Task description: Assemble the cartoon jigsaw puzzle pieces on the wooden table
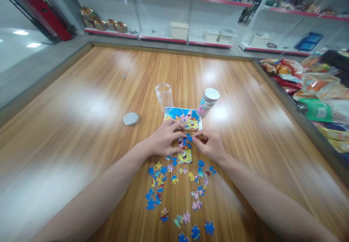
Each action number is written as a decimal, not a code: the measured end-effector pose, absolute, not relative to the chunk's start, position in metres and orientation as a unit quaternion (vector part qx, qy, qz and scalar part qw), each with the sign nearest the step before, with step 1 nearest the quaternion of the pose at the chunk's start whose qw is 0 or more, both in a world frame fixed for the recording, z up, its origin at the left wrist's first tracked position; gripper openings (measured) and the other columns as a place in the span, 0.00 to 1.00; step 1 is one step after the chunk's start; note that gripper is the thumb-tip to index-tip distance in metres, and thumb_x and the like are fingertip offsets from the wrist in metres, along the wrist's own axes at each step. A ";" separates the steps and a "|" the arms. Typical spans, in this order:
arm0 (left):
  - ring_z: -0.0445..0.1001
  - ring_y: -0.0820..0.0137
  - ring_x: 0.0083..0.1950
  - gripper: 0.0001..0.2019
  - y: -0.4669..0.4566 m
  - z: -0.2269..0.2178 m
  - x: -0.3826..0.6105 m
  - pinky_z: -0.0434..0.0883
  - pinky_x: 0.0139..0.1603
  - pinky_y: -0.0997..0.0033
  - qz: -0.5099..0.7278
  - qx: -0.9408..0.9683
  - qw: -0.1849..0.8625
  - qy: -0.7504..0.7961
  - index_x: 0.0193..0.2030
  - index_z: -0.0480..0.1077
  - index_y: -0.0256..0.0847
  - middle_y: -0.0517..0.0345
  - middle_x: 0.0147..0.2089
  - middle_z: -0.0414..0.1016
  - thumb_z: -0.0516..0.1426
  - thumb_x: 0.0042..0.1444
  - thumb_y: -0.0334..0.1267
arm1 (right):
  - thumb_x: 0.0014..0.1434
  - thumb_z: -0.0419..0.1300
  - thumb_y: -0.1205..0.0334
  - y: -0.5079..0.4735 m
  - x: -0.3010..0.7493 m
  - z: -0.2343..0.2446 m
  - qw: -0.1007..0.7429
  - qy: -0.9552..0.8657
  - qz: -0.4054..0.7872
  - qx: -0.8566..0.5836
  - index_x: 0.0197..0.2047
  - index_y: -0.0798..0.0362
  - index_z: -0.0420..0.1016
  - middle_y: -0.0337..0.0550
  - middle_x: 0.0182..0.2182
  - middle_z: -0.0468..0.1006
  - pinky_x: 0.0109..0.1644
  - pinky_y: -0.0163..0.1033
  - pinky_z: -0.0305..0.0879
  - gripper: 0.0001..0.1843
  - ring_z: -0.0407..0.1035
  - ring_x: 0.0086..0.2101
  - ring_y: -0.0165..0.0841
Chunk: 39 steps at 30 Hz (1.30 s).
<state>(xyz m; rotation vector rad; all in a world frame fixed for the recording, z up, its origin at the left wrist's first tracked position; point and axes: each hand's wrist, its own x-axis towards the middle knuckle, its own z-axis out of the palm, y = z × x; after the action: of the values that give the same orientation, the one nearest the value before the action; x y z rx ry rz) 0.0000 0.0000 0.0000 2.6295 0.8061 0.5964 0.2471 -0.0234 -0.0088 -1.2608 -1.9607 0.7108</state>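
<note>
A partly joined jigsaw puzzle section [185, 156] lies on the wooden table, showing a yellow cartoon face with pink and blue above it. My left hand [166, 138] rests over its left side, fingers spread, fingertips at the section's edge. From the right, my right hand [211, 144] pinches a blue puzzle piece [189, 138] at the section's upper right corner. Just beyond both hands lies the picture card [188, 116] with the same cartoon figures, its left part covered by my left fingers. Loose puzzle pieces [159, 178] are scattered nearer to me.
Behind the card stand a clear plastic cup [164, 96] and a printed cardboard canister [207, 102]. A round silver lid [131, 118] lies to the left. Snack packets [313, 85] fill a bin along the table's right edge. Shelves [160, 36] stand beyond the far edge.
</note>
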 end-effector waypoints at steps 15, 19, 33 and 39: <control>0.56 0.49 0.69 0.20 0.004 -0.001 -0.002 0.57 0.70 0.39 0.245 0.913 0.184 0.269 0.50 0.76 0.43 0.46 0.62 0.67 0.67 0.52 0.48 | 0.62 0.63 0.60 -0.020 0.244 -0.012 0.306 -0.786 0.277 -0.461 0.37 0.48 0.81 0.40 0.31 0.80 0.38 0.38 0.65 0.05 0.70 0.33 0.33; 0.57 0.49 0.68 0.19 0.004 -0.001 -0.001 0.58 0.69 0.39 0.258 0.908 0.189 0.271 0.49 0.76 0.43 0.47 0.61 0.68 0.67 0.52 0.48 | 0.62 0.63 0.60 -0.020 0.244 -0.013 0.315 -0.785 0.277 -0.457 0.37 0.49 0.80 0.40 0.31 0.79 0.39 0.39 0.66 0.05 0.70 0.33 0.33; 0.72 0.65 0.49 0.13 0.013 -0.012 -0.001 0.71 0.54 0.57 0.462 0.795 0.166 0.356 0.35 0.77 0.41 0.54 0.42 0.77 0.55 0.55 0.21 | 0.59 0.59 0.65 -0.020 0.246 -0.011 0.346 -0.745 0.267 -0.504 0.37 0.51 0.80 0.41 0.31 0.78 0.32 0.36 0.62 0.07 0.68 0.29 0.31; 0.75 0.71 0.38 0.13 0.014 -0.013 -0.001 0.72 0.40 0.71 0.490 0.765 0.190 0.373 0.30 0.76 0.37 0.54 0.36 0.75 0.52 0.55 0.21 | 0.56 0.58 0.68 -0.019 0.246 -0.013 0.296 -0.766 0.261 -0.506 0.39 0.51 0.80 0.41 0.30 0.77 0.32 0.35 0.63 0.10 0.69 0.29 0.32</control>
<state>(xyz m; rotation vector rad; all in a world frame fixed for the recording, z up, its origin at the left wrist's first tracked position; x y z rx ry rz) -0.0011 0.0139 -0.0132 2.1489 1.0478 1.3779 0.2457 -0.0189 -0.0127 -1.3467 -2.0381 0.6949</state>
